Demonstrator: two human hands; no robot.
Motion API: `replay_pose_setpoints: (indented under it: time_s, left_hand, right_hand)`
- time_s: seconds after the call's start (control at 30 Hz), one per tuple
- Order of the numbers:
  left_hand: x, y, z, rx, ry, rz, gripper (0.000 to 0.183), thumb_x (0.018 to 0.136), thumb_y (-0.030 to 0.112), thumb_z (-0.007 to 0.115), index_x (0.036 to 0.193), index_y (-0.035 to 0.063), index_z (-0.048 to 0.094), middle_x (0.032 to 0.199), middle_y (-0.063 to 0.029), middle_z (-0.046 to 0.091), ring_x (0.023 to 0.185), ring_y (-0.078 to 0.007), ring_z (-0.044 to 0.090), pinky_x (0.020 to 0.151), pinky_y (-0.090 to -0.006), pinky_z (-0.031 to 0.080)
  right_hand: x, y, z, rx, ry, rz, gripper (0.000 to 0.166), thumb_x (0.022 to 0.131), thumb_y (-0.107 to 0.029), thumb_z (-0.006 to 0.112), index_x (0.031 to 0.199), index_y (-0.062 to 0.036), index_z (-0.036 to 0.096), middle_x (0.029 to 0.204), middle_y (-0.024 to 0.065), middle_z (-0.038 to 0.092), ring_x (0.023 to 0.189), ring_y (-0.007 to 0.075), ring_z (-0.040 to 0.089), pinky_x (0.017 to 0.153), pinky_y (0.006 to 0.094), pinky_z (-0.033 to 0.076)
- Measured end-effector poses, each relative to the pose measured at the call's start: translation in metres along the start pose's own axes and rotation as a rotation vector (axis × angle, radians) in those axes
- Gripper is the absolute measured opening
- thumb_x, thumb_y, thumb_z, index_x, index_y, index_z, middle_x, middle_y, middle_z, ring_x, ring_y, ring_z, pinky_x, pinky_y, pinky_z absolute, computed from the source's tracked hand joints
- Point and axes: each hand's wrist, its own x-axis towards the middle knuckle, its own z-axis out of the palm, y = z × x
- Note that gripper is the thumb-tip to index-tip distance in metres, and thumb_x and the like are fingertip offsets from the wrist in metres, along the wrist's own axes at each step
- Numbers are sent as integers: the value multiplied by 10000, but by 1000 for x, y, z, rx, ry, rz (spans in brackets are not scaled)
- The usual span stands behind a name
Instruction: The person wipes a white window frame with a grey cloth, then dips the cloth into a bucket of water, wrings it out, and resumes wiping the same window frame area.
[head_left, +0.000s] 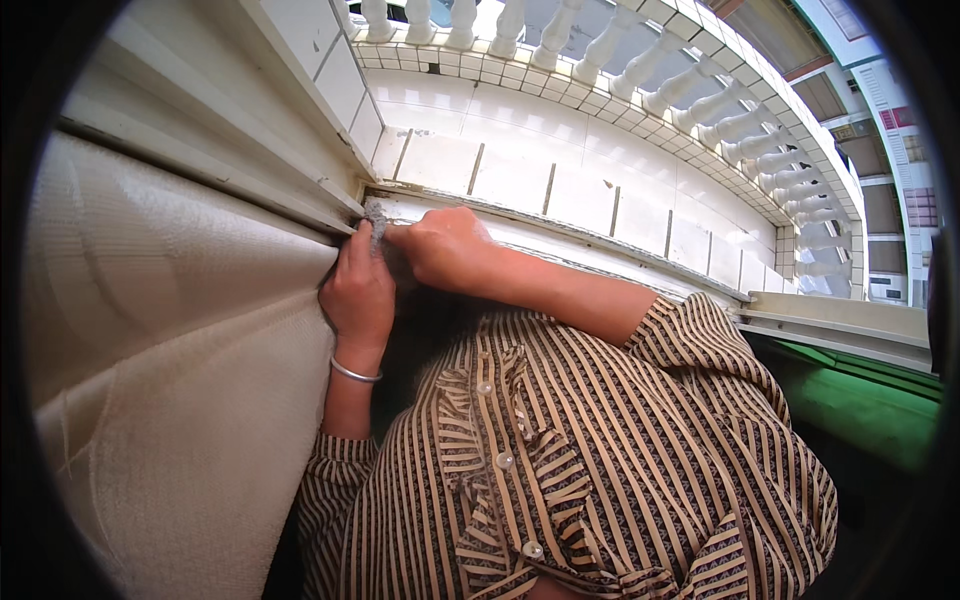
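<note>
A small fuzzy grey cloth (375, 213) is bunched into the lower corner of a white window frame (300, 161). My left hand (361, 289), with a silver bangle at the wrist, has its fingers along the cloth's left side, close to the upright of the frame. From the right, my right hand (444, 246) meets the same cloth, its fingers curled and partly hidden from above. Both hands appear to grip the cloth. Beneath the right forearm runs the white window sill track (570, 251), with dark grime along its edges.
A cream curtain (202, 390) hangs close against my left arm. Beyond the sill lies a tiled balcony ledge (510, 176), bounded by a white baluster railing (630, 79). A sliding sash frame (840, 319) stands at the right, with a green object (862, 409) below it.
</note>
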Motion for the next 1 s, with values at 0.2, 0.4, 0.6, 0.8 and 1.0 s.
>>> replay_pose_setpoints:
  time_s: [0.2,0.4,0.6,0.8,1.0]
  left_hand:
    - [9,0,-15,76,44,59,259,898,114,612,1154,99,652,977,-86,704,808,-310,685,664,-398,554]
    - [25,20,-45,133,165,41,253,877,84,641,1130,85,658,990,-87,708,831,-302,691,677,-392,557]
    - [39,49,-80,179,261,15,285,857,66,650,1142,78,644,1022,-92,703,882,-309,686,703,-391,556]
    - [4,42,-46,187,-50,-134,198,879,118,639,1077,105,643,983,-76,692,845,-318,674,686,-412,540]
    - [12,55,-65,228,94,-57,78,917,151,599,984,126,631,887,-76,682,737,-312,674,615,-412,538]
  right_hand:
    - [13,-2,-12,44,95,-87,95,688,-85,622,723,-34,694,712,201,666,688,389,667,590,469,525]
    - [21,-20,-53,-5,84,-181,84,677,-82,639,704,-23,692,693,189,666,668,377,673,574,462,531]
    - [10,-37,-79,80,160,-199,94,674,-76,649,739,-30,700,698,196,668,679,367,685,584,453,540]
    - [16,-4,-47,-26,-57,-221,104,688,-101,653,744,-38,714,728,188,682,718,358,692,609,445,548]
    - [18,-27,-75,-15,-34,-254,103,669,-96,664,733,-33,713,761,181,688,728,362,690,606,431,552]
